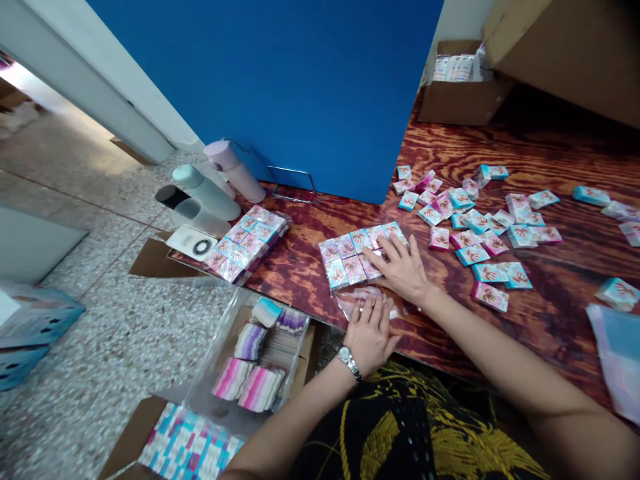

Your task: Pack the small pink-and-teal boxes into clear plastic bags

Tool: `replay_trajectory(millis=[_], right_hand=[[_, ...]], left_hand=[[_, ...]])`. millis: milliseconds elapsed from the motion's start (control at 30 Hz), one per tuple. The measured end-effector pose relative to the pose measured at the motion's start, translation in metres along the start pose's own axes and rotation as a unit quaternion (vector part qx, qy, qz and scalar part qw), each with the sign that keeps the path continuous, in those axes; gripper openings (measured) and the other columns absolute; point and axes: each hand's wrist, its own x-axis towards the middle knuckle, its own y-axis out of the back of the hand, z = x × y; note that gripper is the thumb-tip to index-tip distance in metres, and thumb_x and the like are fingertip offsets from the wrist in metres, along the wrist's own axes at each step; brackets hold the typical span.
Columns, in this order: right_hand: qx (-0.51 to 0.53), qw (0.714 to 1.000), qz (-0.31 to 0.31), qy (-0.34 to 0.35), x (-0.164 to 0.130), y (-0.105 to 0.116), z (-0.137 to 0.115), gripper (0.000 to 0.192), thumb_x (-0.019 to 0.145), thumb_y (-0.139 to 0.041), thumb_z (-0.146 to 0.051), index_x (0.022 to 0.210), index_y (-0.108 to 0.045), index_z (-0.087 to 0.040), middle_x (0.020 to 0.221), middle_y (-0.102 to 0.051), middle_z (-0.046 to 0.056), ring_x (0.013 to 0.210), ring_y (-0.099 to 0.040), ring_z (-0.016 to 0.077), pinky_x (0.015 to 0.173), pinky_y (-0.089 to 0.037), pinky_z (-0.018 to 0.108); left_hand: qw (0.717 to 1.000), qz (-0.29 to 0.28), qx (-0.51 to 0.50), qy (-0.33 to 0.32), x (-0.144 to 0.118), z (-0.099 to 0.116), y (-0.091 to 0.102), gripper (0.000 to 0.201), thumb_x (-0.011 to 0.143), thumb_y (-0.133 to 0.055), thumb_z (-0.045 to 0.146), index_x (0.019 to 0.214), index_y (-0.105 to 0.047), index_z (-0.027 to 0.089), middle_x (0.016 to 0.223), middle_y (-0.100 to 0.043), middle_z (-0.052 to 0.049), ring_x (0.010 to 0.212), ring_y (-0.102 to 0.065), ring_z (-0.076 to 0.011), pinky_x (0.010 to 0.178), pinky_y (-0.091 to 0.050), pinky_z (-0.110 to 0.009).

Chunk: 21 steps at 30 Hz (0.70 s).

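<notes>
Two rows of small pink and blue boxes [346, 248], printed with a hand picture, lie in a block near the table's front edge. My right hand [404, 268] rests on the block's right end with fingers spread. Below them, my left hand [371, 330], with a silver watch at the wrist, lies on the loose end of a clear plastic bag [345, 303]. Its fingers are together and slightly bent, the thumb held apart. The bag seems to reach up to the block; how much it covers is unclear.
Loose small boxes [470, 255] are scattered to the right. A wrapped pack of boxes [249, 243] sits left, beside several bottles [213, 193]. A blue panel [280, 87] stands behind. Cartons of flat-packed pieces [250, 387] and boxes [183, 440] are below the table's edge.
</notes>
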Motion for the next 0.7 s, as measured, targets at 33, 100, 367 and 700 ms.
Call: replay_trajectory(millis=[33, 100, 367, 700], right_hand=[[0.004, 1.000, 0.004, 0.004, 0.000, -0.001, -0.004, 0.077, 0.079, -0.063, -0.059, 0.144, -0.036, -0.030, 0.145, -0.041, 0.017, 0.131, -0.034, 0.0407, 0.103, -0.020, 0.067], [0.002, 1.000, 0.013, 0.018, 0.002, -0.006, -0.010, 0.076, 0.082, -0.062, -0.055, 0.146, -0.034, -0.027, 0.144, -0.042, 0.018, 0.131, -0.034, 0.0403, 0.104, -0.022, 0.064], [-0.001, 0.999, -0.005, 0.041, 0.004, 0.000, -0.002, 0.067, 0.088, -0.056, -0.048, 0.147, -0.031, -0.031, 0.145, -0.042, 0.014, 0.131, -0.036, 0.0372, 0.105, -0.021, 0.064], [0.010, 1.000, -0.016, 0.017, -0.024, -0.003, 0.046, 0.053, 0.089, -0.057, -0.029, 0.140, -0.044, -0.023, 0.141, -0.046, 0.013, 0.130, -0.038, 0.0312, 0.104, -0.036, 0.050]], left_hand=[[1.000, -0.001, 0.001, 0.001, 0.000, 0.000, 0.001, 0.064, 0.093, -0.035, 0.054, 0.136, -0.047, 0.008, 0.142, -0.045, -0.017, 0.131, -0.040, -0.0345, 0.106, -0.032, -0.050], [1.000, -0.001, 0.007, 0.000, -0.001, 0.000, 0.001, 0.064, 0.093, -0.034, 0.054, 0.136, -0.047, 0.008, 0.143, -0.045, -0.018, 0.132, -0.039, -0.0347, 0.107, -0.031, -0.050], [1.000, -0.012, 0.004, 0.002, 0.002, -0.002, 0.010, 0.063, 0.092, -0.035, 0.055, 0.132, -0.050, 0.007, 0.138, -0.050, -0.019, 0.126, -0.045, -0.0349, 0.101, -0.038, -0.051], [0.997, -0.004, -0.023, -0.067, 0.038, 0.018, -0.010, 0.065, 0.093, -0.030, 0.056, 0.139, -0.043, 0.011, 0.148, -0.038, -0.016, 0.138, -0.030, -0.0334, 0.110, -0.026, -0.054]])
